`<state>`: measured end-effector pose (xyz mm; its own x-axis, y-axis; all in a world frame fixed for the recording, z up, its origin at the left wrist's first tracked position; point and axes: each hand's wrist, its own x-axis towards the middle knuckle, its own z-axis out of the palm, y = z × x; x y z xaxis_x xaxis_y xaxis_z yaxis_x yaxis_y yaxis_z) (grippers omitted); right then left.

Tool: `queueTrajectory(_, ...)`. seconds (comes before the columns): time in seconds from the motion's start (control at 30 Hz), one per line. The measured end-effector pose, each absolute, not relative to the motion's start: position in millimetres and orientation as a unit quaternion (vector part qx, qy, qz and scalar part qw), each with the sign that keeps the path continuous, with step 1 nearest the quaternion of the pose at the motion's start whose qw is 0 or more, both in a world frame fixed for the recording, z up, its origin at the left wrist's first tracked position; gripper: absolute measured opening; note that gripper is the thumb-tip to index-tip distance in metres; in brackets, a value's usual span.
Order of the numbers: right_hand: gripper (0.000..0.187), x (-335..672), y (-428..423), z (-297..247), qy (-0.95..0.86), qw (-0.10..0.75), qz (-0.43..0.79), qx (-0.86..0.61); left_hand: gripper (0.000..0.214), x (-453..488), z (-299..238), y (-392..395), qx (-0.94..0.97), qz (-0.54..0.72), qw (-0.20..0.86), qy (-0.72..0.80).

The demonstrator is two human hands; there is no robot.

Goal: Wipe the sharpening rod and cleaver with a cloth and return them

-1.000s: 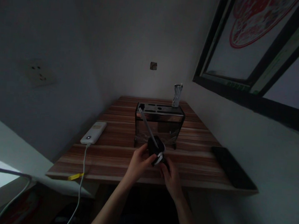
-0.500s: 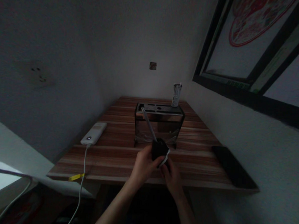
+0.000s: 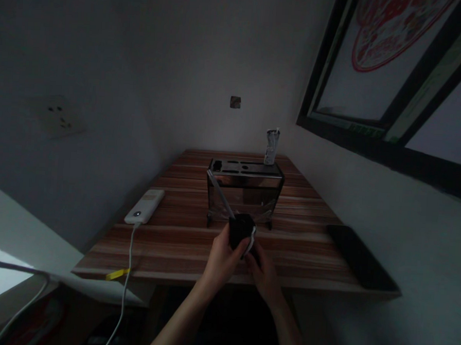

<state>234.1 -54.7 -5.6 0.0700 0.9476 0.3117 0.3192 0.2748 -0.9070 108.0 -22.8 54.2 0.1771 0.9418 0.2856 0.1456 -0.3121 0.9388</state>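
Note:
My left hand (image 3: 222,257) is wrapped round a black chunky object (image 3: 241,229) with a white edge. From its far end a long thin grey rod or blade (image 3: 221,195) points away to the upper left; its exact kind is unclear in the dim light. My right hand (image 3: 262,269) has its fingers closed at the object's lower right side, by the white edge. Just beyond stands a slotted rack (image 3: 249,180) with a dark top and see-through front. The grey tip is in front of the rack's top left corner. A wrapped upright item (image 3: 271,146) stands in its right end.
On the wood-grain table (image 3: 176,242), a white power bank (image 3: 146,206) with a cable (image 3: 127,280) and yellow tag (image 3: 117,274) lies left. A black phone-like slab (image 3: 361,256) lies right. Walls close in on both sides, with a socket (image 3: 59,117) and a framed picture (image 3: 333,126).
The held object has shifted slightly left and towards me. Its grey tip has moved from over the rack's left top opening to the front of the left corner.

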Motion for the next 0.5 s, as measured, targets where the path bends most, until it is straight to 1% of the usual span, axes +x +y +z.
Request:
queueTrajectory(0.1,0.033,234.0,-55.1,-3.6,-0.611,0.516,0.307,-0.516,0.037,109.3,54.3,-24.0,0.636,0.494,0.406,0.431)
queueTrajectory(0.3,0.034,233.6,-55.5,-5.8,-0.598,0.523,0.295,-0.531,0.025,108.8,58.7,-22.6,0.614,0.514,0.405,0.442)
queueTrajectory(0.5,0.038,233.5,-54.8,-10.1,-0.592,0.525,0.291,-0.538,0.026,106.7,58.3,-20.3,0.579,0.524,0.453,0.429)
